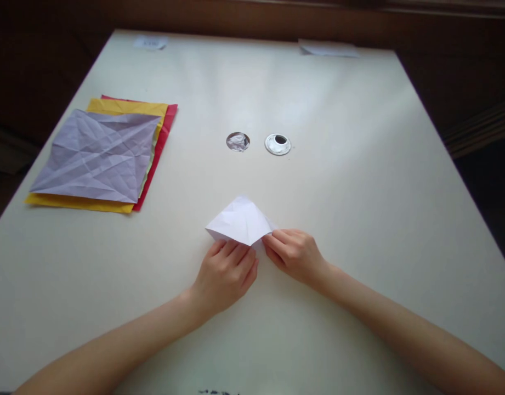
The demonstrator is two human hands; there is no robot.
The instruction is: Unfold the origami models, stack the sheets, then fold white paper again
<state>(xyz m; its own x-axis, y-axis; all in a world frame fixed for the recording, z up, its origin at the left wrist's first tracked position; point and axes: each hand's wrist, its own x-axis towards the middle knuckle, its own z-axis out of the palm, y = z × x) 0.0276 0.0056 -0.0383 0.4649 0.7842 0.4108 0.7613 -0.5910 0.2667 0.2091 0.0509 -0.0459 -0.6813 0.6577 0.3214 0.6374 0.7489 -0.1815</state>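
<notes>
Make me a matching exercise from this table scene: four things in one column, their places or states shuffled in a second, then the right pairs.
Things:
1. white folded paper
2. lilac creased sheet
3. metal ring
4. red sheet

Places or states:
A. bottom of the stack, showing along its right edge
B. pinched at its near edge by both hands, left hand and right hand
C. top of the stack
D. table centre, right of the round hole

Pairs: 1-B, 2-C, 3-D, 4-A
</notes>
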